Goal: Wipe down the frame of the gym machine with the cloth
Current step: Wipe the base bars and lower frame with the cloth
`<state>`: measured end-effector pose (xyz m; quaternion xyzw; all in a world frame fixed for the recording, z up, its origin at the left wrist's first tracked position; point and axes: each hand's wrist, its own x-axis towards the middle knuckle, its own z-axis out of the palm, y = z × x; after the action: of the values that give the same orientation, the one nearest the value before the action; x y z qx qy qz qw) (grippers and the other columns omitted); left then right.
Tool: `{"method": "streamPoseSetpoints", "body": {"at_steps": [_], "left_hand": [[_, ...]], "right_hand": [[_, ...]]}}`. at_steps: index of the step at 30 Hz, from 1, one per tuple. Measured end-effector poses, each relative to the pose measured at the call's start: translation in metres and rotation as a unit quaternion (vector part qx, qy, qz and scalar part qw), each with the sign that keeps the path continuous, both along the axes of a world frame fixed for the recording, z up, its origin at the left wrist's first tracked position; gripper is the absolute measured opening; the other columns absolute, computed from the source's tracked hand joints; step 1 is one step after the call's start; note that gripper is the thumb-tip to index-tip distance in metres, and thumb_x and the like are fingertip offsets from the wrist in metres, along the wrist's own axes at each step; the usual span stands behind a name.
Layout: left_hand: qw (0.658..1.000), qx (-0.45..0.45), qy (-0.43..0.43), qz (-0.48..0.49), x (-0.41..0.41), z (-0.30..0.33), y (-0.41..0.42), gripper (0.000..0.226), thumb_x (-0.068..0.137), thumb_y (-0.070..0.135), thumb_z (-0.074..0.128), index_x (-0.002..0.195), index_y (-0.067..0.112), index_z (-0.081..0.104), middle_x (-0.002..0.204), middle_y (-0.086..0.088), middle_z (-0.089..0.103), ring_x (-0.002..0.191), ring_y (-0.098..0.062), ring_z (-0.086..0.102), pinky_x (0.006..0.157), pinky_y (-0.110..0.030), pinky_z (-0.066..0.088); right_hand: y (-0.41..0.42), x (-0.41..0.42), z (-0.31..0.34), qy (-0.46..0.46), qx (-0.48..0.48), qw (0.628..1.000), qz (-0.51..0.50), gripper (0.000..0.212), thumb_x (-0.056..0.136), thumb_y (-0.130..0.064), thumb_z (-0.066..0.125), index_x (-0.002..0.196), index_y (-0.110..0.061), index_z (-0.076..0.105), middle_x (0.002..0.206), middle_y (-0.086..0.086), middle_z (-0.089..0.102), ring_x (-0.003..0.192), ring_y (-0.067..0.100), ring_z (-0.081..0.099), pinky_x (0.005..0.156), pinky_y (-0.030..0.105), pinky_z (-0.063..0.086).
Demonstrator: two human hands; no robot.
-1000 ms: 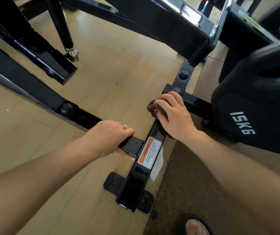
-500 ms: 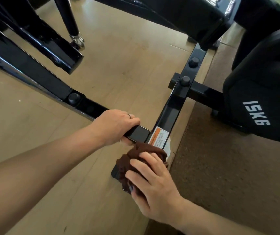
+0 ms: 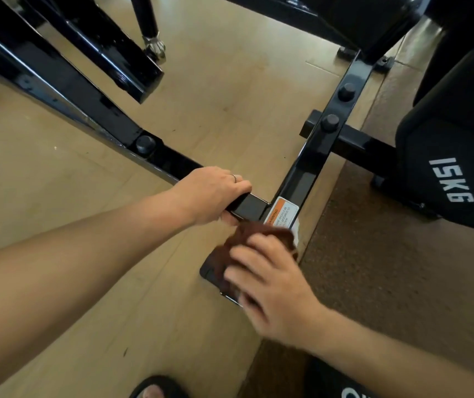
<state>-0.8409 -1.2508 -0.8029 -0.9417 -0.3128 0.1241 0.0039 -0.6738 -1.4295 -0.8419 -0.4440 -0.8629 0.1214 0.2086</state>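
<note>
A pale wooden floor (image 3: 224, 90) spreads out ahead of both hands, and just to the right of the right hand it meets a brown speckled mat (image 3: 396, 282) along a straight edge. The glossy black steel frame of the gym machine (image 3: 313, 156) lies low on that floor: one square bar runs away from the right hand toward the upper right, carrying two round bolt caps, and a second bar comes in from the far left to join it under the left hand. An orange and white warning label (image 3: 283, 212) sits on the frame between the two hands. Beyond the right hand, over the mat, stands a black weight plate marked 15KG (image 3: 454, 179). Bare floor lies open between the bars ahead of the left hand.

The left hand (image 3: 215, 193) reaches forward with its fingers wrapped around the incoming bar beside the joint. The right hand (image 3: 270, 280), slightly blurred, presses a crumpled dark brown cloth (image 3: 256, 237) onto the near end of the frame just below the label, fingers curled over it.
</note>
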Motion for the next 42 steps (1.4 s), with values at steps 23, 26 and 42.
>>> {"method": "streamPoseSetpoints", "body": {"at_steps": [23,26,42], "left_hand": [[0.953,-0.095,-0.231,0.173,-0.041,0.048,-0.016,0.053,0.104,0.034,0.035,0.155,0.019,0.037,0.150,-0.004,0.051,0.139,-0.019,0.041,0.116,-0.034,0.028],[0.939,-0.131,-0.280,0.153,-0.026,0.052,-0.027,0.051,0.104,0.029,0.032,0.152,0.014,0.041,0.148,-0.003,0.052,0.135,-0.012,0.042,0.116,-0.025,0.028],[0.988,0.013,-0.146,0.037,-0.005,0.001,-0.039,0.050,0.107,0.053,0.030,0.145,0.029,0.053,0.141,-0.008,0.054,0.137,-0.029,0.042,0.118,-0.047,0.032]], "right_hand": [[0.108,-0.004,0.031,-0.108,0.007,0.993,0.051,0.048,0.097,-0.045,0.053,0.141,-0.025,0.049,0.150,0.004,0.041,0.142,0.034,0.032,0.120,0.046,0.027],[0.118,-0.009,0.045,-0.015,-0.048,0.998,0.031,0.059,0.090,-0.040,0.065,0.141,-0.015,0.047,0.143,0.004,0.048,0.135,0.024,0.040,0.120,0.044,0.031],[0.094,0.002,0.043,0.415,-0.200,0.832,-0.308,0.045,0.094,-0.028,0.039,0.138,-0.023,0.049,0.134,-0.009,0.058,0.128,0.001,0.053,0.112,0.032,0.043]]}}
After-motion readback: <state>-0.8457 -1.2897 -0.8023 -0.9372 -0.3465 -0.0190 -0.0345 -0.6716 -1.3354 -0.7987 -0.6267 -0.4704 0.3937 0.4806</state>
